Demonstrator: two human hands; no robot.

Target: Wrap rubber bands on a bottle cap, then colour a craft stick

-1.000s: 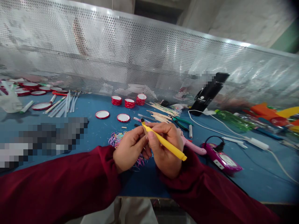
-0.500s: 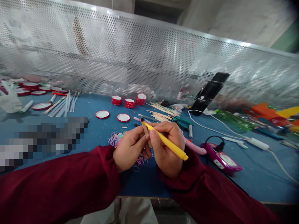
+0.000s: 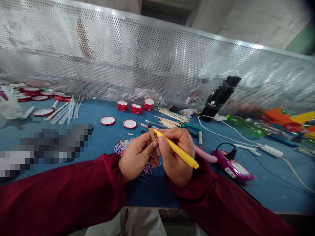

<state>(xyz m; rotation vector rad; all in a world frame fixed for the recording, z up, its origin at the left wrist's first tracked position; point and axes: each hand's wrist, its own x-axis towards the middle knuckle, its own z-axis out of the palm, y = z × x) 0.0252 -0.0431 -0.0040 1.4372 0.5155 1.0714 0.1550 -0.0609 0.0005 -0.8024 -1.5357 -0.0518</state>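
Observation:
My left hand (image 3: 137, 155) is closed on a flat wooden craft stick (image 3: 153, 138), held upright with its dark-coloured end at the top. In my right hand (image 3: 178, 154) is a yellow marker pen (image 3: 180, 152), gripped like a writing tool. Its tip is right beside the stick's upper part; whether they touch I cannot tell. Beneath my hands lies a pile of colourful rubber bands (image 3: 121, 146), partly covered by my left hand. Just beyond are two round red-rimmed lids (image 3: 130, 124).
Stacks of red-rimmed lids (image 3: 136, 108) stand farther back, near wooden sticks (image 3: 169, 122) and green-handled pliers (image 3: 193, 126). A purple device (image 3: 236, 167) with a cable and a black bottle (image 3: 219, 100) are at right. Clear plastic sticks (image 3: 65, 111) lie left. A perforated metal panel (image 3: 147, 59) bounds the table.
The marker's tip has shifted slightly right, away from the stick's dark end. Both hands otherwise keep nearly the same place and hold.

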